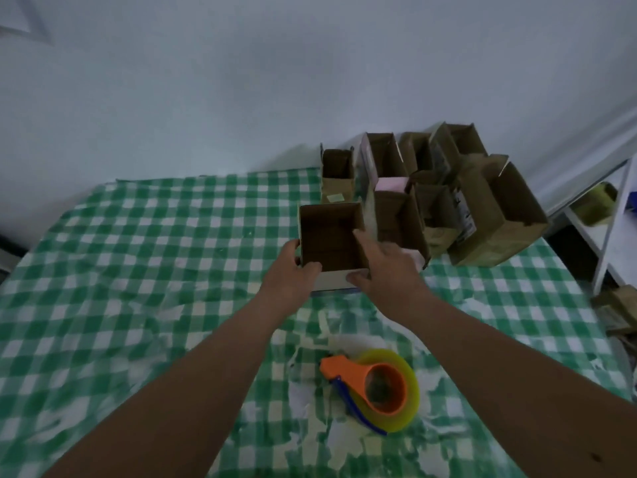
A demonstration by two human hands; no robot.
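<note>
**On the green-checked table, right of centre: open carton held at its near end**

Head view. The person is holding the open carton (331, 236) with both hands. It is standing on the table (138, 270), mouth facing up, with its long axis running away from the person toward the wall.

- The left hand (293, 270) is curling round the near-left corner, thumb on the near rim.
- The right hand (386, 267) is pinching the near-right corner, thumb pressing the white front face and fingers lying along the right wall.
- Both hands are sitting equally near, and the far end is free.

Other cartons (448, 201) are standing just beside it, to the right and behind. The tape dispenser (372, 388) is lying between the forearms, orange nose pointing left.

Judgement: any push would be running along the long axis.
</note>
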